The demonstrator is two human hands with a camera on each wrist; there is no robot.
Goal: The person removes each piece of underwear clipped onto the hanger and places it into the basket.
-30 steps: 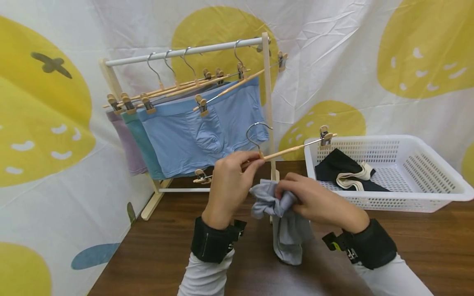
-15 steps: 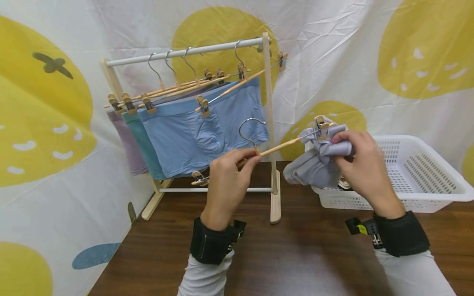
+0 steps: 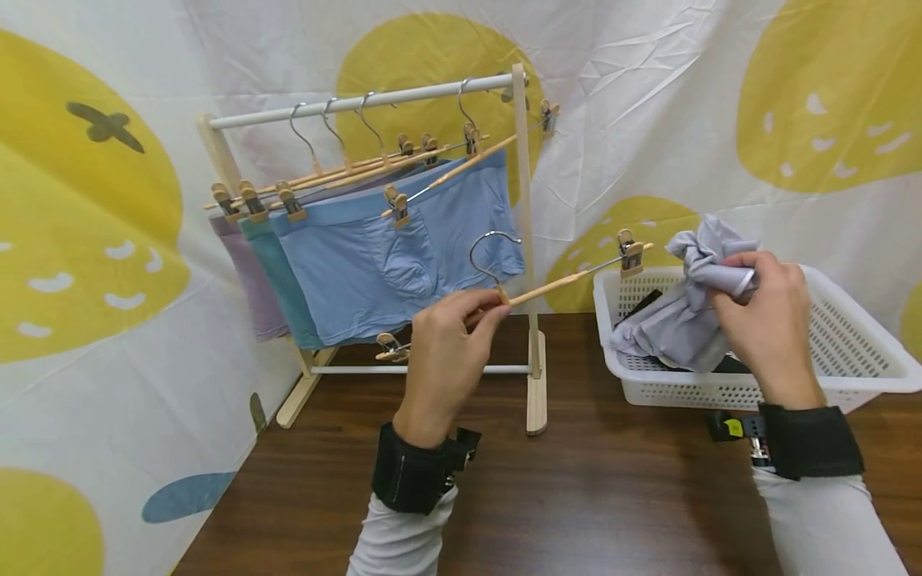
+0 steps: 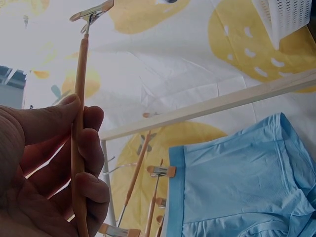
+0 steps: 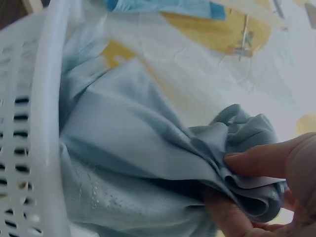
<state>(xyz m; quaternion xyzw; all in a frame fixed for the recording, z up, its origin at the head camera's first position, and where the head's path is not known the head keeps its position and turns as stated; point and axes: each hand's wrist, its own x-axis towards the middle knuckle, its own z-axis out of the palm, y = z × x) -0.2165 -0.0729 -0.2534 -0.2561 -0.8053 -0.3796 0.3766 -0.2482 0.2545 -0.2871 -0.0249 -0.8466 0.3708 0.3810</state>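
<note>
My left hand [image 3: 454,352] grips a wooden clip hanger [image 3: 551,286] by its middle, just below the metal hook. One clip [image 3: 631,254] of the hanger sticks out to the right with no cloth in it; the other shows left of the hand. Over the white basket, my right hand [image 3: 771,320] pinches a bunched pair of light grey boxer briefs [image 3: 680,320]. In the right wrist view, thumb and fingers squeeze the folded grey cloth [image 5: 138,133] beside the basket rim. The left wrist view has the fingers curled round the hanger bar [image 4: 79,148].
A small clothes rack [image 3: 527,200] stands at the back left with blue boxer briefs [image 3: 403,256], plus teal and mauve pairs, on clip hangers. The white perforated basket [image 3: 857,376] on the right holds dark cloth, mostly hidden. Below lies a brown wooden table [image 3: 576,488].
My right hand has carried the grey boxer briefs from beside the left hand, past the hanger's right clip, to above the basket. The left hand and hanger have barely moved.
</note>
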